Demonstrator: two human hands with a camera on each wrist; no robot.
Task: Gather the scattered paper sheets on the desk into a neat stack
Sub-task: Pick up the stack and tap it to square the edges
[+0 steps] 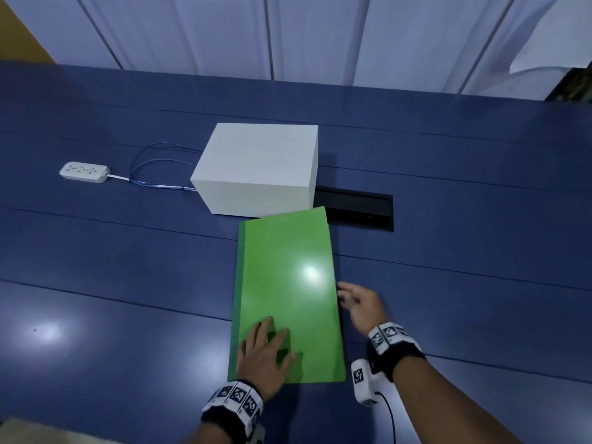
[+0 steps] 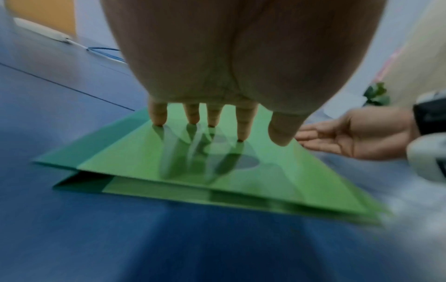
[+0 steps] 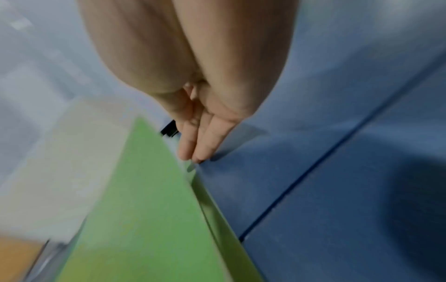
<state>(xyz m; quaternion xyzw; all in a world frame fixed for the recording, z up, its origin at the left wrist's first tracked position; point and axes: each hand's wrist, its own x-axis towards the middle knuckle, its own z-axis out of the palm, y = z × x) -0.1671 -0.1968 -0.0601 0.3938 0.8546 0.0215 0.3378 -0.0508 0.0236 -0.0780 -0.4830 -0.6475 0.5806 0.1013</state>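
Two green sheets [image 1: 288, 283] offset; left hand [image 1: 262, 357] pressing, right hand [image 1: 360, 304] at edge.

Sheets lower centre of the frame, box behind, hands on and beside.
Sheets [image 1: 288, 296] flat on the surface [image 1: 128, 267] at lower centre; box [image 1: 256, 168] just above, centre; slot [image 1: 355, 209] right of box; power strip [image 1: 85, 172] at left, cable [image 1: 153, 168] toward box; left hand [image 1: 266, 354] on sheets' lower part; right hand [image 1: 360, 304] at their right edge.

Bare blue desk [image 1: 128, 283] left and right, white box [image 1: 256, 165] blocking beyond green sheets [image 1: 288, 283]
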